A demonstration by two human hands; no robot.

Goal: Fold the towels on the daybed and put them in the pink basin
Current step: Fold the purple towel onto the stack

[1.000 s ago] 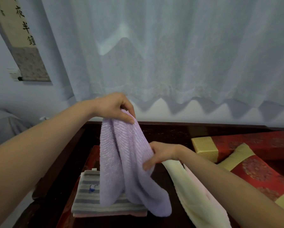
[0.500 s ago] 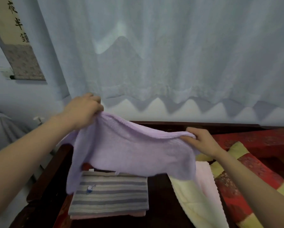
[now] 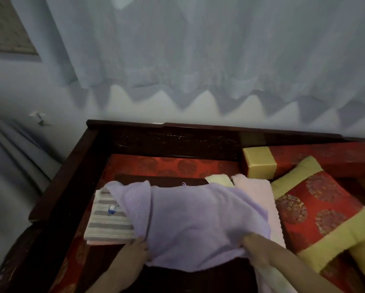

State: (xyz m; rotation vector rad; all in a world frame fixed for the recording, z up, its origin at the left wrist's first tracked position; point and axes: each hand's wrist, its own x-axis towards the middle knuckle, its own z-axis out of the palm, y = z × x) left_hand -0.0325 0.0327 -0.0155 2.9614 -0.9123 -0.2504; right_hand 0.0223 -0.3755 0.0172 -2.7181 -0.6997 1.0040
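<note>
- Five towels show on the daybed (image 3: 71, 176). One lilac towel (image 3: 198, 225) lies spread out flat in the middle. One folded grey-striped towel (image 3: 109, 223) sits on top of one folded pink towel (image 3: 101, 242). One pale yellow towel (image 3: 218, 179) and one pale pink towel (image 3: 255, 195) run side by side on the right.
- The lilac towel's left end lies over the striped towel, and its right end covers part of the yellow and pale pink ones.
- Two hands are at the lilac towel's near edge. The left hand (image 3: 133, 252) is at the near left corner with its fingertips against the cloth. The right hand (image 3: 255, 246) is at the near right corner, where the cloth bunches over its fingers.
- Both hands are blurred and their fingers partly hidden, so I cannot tell whether either one grips the towel or only presses on it.
- There are two cushions, both red and gold. A long bolster (image 3: 304, 163) lies against the back rail, and a pillow (image 3: 325, 218) sits just beside the pale pink towel.
- A red patterned mat (image 3: 166, 166) shows behind the towels.
- The dark wooden frame rises along the left and back edges. A sheer curtain (image 3: 198, 49) hangs behind it, and a wall scroll (image 3: 6, 28) is at the upper left.
- Bare dark surface shows between the two forearms at the near edge.
</note>
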